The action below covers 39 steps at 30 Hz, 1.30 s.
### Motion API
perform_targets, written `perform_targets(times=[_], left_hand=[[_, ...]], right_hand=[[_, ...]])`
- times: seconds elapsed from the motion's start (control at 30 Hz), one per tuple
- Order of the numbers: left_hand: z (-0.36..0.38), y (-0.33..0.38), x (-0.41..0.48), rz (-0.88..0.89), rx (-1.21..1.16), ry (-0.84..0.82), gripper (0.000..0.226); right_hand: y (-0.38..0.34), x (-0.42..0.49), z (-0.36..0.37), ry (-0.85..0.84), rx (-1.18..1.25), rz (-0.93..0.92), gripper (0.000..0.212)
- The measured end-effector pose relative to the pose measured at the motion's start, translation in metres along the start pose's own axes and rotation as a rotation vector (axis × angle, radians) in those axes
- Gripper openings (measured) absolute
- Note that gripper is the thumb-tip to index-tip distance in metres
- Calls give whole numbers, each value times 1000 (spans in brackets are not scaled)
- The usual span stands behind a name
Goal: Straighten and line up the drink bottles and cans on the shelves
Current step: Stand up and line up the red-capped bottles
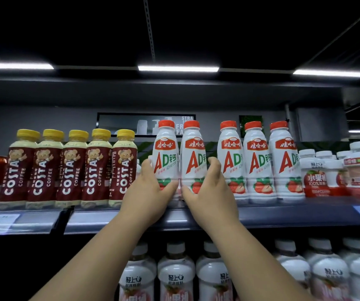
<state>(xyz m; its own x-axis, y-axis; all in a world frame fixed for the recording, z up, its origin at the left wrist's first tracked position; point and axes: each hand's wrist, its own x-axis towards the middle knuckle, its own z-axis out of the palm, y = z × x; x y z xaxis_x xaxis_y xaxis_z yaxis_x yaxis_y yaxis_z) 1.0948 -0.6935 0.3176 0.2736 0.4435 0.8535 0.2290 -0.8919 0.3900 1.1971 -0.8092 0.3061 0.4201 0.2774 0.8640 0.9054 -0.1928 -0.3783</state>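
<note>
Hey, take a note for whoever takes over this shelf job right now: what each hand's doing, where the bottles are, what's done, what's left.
Left hand grips the leftmost white bottle; right hand grips the white bottle beside it. Both stand upright and touch, on the upper shelf.
Done: the five coffee bottles stand in an even row, labels forward.
Left: a gap separates the held pair from the three white bottles to the right; probably close it. The small bottles at far right look uneven, though blurred.

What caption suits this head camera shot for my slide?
Left hand grips the leftmost AD bottle, right hand the second AD bottle, beside Costa bottles.
</note>
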Motion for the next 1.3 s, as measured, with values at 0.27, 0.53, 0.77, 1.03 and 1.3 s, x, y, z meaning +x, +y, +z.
perform_targets(times=[0.27, 0.53, 0.77, 1.03, 1.3], left_hand=[[4, 3, -3, 39, 83, 18, 66], [1, 3, -6, 67, 115, -42, 81], [0, 2, -5, 84, 91, -78, 82], [1, 11, -11, 94, 31, 0, 82], [30, 61, -35, 356, 371, 126, 74]], right_hand=[[-1, -4, -4, -9, -6, -37, 97], [3, -6, -3, 42, -10, -44, 91], [7, -6, -1, 66, 24, -66, 88], [28, -15, -17, 218, 109, -230, 59], [120, 8, -100, 261, -129, -180, 64]])
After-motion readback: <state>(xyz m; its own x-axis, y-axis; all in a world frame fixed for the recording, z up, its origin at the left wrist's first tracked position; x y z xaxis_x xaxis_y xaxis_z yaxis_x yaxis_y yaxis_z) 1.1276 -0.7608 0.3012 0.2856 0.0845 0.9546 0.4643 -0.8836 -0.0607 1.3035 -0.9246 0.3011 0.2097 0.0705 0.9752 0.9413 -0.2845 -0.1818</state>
